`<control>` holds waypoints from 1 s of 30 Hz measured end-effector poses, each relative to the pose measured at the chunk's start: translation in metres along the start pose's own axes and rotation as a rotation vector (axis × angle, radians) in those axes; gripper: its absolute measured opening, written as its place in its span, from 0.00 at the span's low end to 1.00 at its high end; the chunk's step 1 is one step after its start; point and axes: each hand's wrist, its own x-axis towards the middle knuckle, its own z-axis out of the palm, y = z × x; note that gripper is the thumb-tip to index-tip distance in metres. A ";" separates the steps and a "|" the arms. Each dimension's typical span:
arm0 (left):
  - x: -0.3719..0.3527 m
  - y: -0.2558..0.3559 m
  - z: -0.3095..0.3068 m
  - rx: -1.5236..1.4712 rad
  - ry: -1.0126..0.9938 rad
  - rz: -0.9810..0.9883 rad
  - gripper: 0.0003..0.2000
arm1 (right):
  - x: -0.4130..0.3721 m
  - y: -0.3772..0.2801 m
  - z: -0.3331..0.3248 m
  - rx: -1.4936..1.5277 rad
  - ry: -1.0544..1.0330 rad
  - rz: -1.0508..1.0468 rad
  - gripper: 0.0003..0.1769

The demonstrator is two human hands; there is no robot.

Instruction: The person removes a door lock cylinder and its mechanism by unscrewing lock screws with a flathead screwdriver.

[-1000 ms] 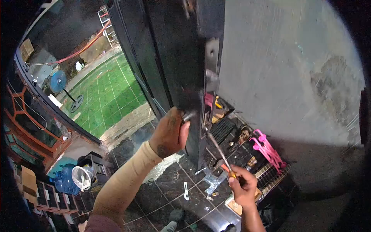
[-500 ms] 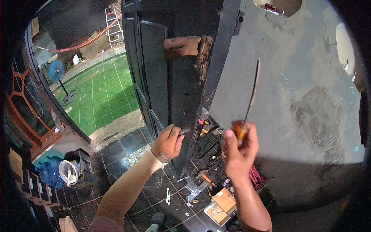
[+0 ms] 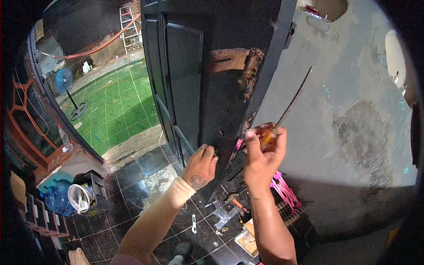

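Note:
My right hand [image 3: 265, 152] is closed round the amber handle of a screwdriver [image 3: 293, 102], whose long shaft points up and to the right. It is just right of the edge of a dark door [image 3: 183, 66]. My left hand [image 3: 201, 167] is against the lower part of the door, its fingers curled round a small dark object, mostly hidden, that looks like a knob. Higher on the door is a rusty metal latch [image 3: 251, 73] with a brown plate.
A hammer [image 3: 238, 203], a clear plastic bag [image 3: 224, 215] and a pink folding item [image 3: 286, 192] lie low by the door. At left are a blue water bottle [image 3: 58, 197] and a fan [image 3: 64, 81]. A grey wall [image 3: 327, 132] rises at right.
The door has swung to the right. My left hand has moved right with it. My right hand has shifted slightly left and up, and the screwdriver leans further right.

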 end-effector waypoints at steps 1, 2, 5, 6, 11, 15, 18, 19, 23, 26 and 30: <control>0.000 0.000 0.000 0.008 -0.005 -0.010 0.11 | 0.000 0.000 0.001 0.009 -0.004 0.006 0.12; 0.000 0.000 -0.001 0.017 -0.014 -0.019 0.11 | 0.001 0.003 0.002 0.007 0.010 -0.030 0.13; 0.002 0.003 -0.006 0.003 -0.063 -0.025 0.11 | 0.003 0.005 0.003 0.010 0.039 -0.017 0.11; 0.002 0.001 -0.007 0.011 -0.032 0.008 0.11 | 0.004 0.004 0.002 -0.005 0.001 -0.012 0.11; 0.002 -0.002 -0.003 -0.068 -0.023 0.010 0.10 | 0.005 0.001 -0.007 -0.076 -0.083 -0.017 0.11; -0.002 0.001 -0.002 -0.113 0.005 -0.067 0.11 | 0.011 -0.001 -0.008 -0.098 -0.111 -0.031 0.11; -0.001 -0.001 0.001 -0.105 0.033 -0.021 0.12 | 0.012 -0.004 -0.010 -0.102 -0.099 -0.008 0.11; 0.000 -0.001 0.000 -0.102 0.031 -0.028 0.12 | 0.011 -0.003 -0.010 -0.093 -0.089 0.008 0.11; 0.000 0.000 0.003 -0.104 0.014 -0.031 0.12 | 0.014 0.004 -0.012 -0.111 -0.102 -0.080 0.12; 0.000 0.001 0.004 -0.083 0.028 -0.002 0.12 | 0.015 0.006 -0.015 -0.149 -0.122 -0.090 0.13; 0.000 0.000 0.004 -0.074 0.023 0.001 0.11 | 0.016 0.008 -0.014 -0.142 -0.132 -0.115 0.14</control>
